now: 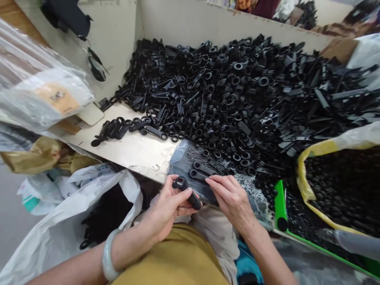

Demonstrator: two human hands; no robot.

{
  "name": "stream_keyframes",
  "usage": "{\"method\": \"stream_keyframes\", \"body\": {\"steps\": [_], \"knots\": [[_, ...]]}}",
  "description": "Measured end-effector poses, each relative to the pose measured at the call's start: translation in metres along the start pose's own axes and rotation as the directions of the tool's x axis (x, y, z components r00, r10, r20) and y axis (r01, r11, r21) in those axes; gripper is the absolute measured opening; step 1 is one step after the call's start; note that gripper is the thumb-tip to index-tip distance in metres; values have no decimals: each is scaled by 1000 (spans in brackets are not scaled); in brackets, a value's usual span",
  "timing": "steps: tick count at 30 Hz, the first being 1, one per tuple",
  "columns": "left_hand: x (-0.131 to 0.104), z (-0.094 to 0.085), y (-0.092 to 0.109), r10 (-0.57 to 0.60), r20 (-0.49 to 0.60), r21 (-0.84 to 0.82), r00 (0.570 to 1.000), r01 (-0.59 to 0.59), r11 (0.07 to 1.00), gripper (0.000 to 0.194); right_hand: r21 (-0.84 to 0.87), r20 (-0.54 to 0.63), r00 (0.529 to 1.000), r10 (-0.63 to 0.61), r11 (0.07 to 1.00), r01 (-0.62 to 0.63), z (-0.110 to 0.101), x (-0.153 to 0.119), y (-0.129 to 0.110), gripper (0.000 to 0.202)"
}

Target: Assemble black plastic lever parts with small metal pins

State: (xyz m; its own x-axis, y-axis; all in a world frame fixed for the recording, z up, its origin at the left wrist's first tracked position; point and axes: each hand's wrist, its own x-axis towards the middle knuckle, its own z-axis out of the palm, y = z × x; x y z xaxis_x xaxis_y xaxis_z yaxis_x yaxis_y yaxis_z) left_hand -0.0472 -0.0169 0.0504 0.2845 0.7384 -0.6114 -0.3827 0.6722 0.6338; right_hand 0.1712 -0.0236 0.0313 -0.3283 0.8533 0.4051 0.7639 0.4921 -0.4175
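Observation:
My left hand (169, 208) is closed around a black plastic handle-like part (193, 200) with a ring at one end. The ring end points up and left between thumb and fingers. Beside it, my right hand (233, 196) has its thumb and fingertips pinched together. Whatever is between those fingertips is too small or hidden to name. Just beyond them, two similar black ringed parts (199, 175) lie side by side on a dark denim cloth (181, 160). Small metal pins (251, 186) are heaped on the cloth near my right hand.
A large pile of black plastic parts (219, 87) covers the table's back. Several assembled-looking parts (117, 127) lie at left. A white sack (53, 233) stands below left, a yellow-rimmed bag (303, 170) of small black pieces at right. A green upright piece (279, 204) borders the right side.

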Motion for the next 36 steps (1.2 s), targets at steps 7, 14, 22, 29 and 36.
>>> {"method": "stream_keyframes", "body": {"steps": [7,14,22,29,36], "knots": [[9,23,-17,63,-25,-6,998,-63,998,52,206,-133,983,125,974,-96,4,-18,-45,34],[5,2,-15,70,-26,269,997,-60,961,66,186,-179,971,160,974,-126,8,-20,-25,24],[41,-20,2,569,722,654,393,-656,-377,37,169,-165,974,158,977,-130,26,-12,-13,19],[75,-3,-4,321,842,530,434,-555,-641,46,190,-263,894,363,928,-321,-11,-12,0,19],[66,7,-31,458,765,640,452,-456,-619,51,0,-281,869,406,906,-423,-3,36,30,21]]}}
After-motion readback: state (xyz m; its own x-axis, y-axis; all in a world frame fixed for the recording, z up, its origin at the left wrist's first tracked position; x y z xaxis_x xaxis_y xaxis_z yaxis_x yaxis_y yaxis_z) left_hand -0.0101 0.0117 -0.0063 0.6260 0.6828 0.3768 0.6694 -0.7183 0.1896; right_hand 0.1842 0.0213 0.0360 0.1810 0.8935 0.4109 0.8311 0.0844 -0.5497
